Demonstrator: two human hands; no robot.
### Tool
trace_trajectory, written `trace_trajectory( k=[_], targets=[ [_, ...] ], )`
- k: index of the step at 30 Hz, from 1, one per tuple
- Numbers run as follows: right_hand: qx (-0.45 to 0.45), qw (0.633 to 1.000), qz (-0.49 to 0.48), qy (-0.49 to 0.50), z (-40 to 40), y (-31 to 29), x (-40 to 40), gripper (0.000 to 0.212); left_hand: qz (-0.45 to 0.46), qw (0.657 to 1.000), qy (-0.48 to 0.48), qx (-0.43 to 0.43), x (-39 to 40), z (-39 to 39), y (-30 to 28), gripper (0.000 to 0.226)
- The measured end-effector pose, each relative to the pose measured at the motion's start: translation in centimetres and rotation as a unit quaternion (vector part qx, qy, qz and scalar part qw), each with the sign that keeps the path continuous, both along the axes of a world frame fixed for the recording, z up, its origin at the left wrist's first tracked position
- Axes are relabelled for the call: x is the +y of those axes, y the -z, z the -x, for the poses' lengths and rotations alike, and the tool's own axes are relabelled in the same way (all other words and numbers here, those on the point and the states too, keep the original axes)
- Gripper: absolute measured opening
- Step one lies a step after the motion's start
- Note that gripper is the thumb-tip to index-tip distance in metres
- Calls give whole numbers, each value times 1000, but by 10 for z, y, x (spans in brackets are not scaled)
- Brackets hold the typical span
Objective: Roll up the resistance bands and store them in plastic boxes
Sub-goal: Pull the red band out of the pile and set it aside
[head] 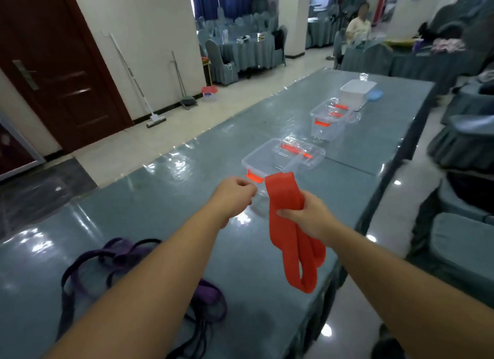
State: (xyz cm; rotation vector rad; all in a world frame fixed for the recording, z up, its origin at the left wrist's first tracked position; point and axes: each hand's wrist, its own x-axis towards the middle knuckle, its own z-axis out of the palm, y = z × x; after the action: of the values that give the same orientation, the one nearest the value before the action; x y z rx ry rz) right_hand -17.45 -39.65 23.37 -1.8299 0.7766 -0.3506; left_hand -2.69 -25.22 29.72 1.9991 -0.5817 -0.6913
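My right hand [307,215] grips a folded red resistance band [287,233] around its middle; its upper end sticks up toward the box and its loops hang below my hand, above the table. My left hand [235,195] is curled into a loose fist just left of the band and holds nothing that I can see. Right behind both hands stands a clear plastic box [260,159] with orange clips, open, its lid [303,152] lying at its far side. Purple resistance bands [123,254] lie in a loose tangle on the table under my left forearm.
The long table [160,198] has a glossy grey-blue cover. Farther along it stand a second clear box [330,120] with orange clips, a white box [357,92] and a blue object [375,94]. Covered chairs line the right side. A person [358,26] sits far back.
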Motion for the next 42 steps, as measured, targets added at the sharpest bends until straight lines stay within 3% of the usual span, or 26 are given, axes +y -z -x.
trace_trajectory(
  k=[5, 9, 16, 22, 31, 42],
  targets=[
    [91, 992, 77, 29, 47, 2, -61, 28, -117, 981, 136, -77, -54, 18, 23, 17],
    [176, 973, 146, 23, 92, 10, -120, 36, -202, 931, 248, -174, -117, 42, 41, 31],
    [280, 942, 181, 33, 176, 22, -232, 36, -295, 844, 343, -289, -257, 97, 68, 46],
    [310, 929, 192, 69, 241, 17, -317, 33, -277, 819, 393, -314, -377, 160, 74, 51],
    [337, 920, 142, 139, 313, 32, -412, 38, -257, 771, 455, -364, -506, 226, 84, 36],
    [372, 906, 99, 175, 319, 60, -552, 31, -244, 744, 499, -371, -668, 220, 118, 50]
  ],
)
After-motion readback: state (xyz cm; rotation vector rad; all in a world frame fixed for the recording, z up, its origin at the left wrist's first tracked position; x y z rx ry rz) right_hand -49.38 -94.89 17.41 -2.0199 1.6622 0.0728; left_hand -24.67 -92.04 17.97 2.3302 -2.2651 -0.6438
